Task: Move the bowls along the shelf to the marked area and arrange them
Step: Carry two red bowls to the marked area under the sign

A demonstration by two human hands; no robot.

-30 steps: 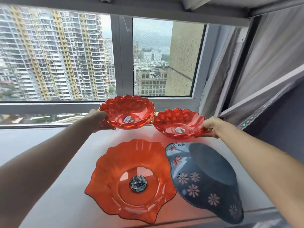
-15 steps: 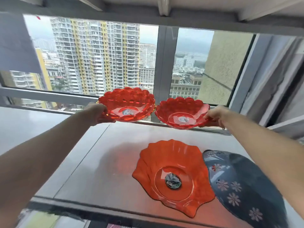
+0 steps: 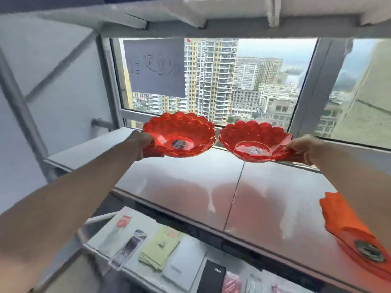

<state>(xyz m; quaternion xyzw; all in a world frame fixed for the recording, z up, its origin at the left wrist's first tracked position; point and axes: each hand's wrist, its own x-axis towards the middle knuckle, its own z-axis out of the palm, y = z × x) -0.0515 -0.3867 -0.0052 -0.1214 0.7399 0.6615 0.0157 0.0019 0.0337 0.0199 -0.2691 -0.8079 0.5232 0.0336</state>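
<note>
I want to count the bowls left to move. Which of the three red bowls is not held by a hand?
The orange-red wavy bowl at the right edge lies on the shelf, unheld. The left hand and right hand each hold a scalloped bowl.

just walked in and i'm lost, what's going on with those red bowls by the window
A person is carrying two red scalloped bowls above a grey shelf by the window. The left hand grips the rim of the left bowl, and the right hand grips the rim of the right bowl. Both bowls are in the air, side by side, not resting on the shelf. A larger orange bowl lies on the shelf at the far right. A dark sign with writing is stuck on the window glass to the left.
</note>
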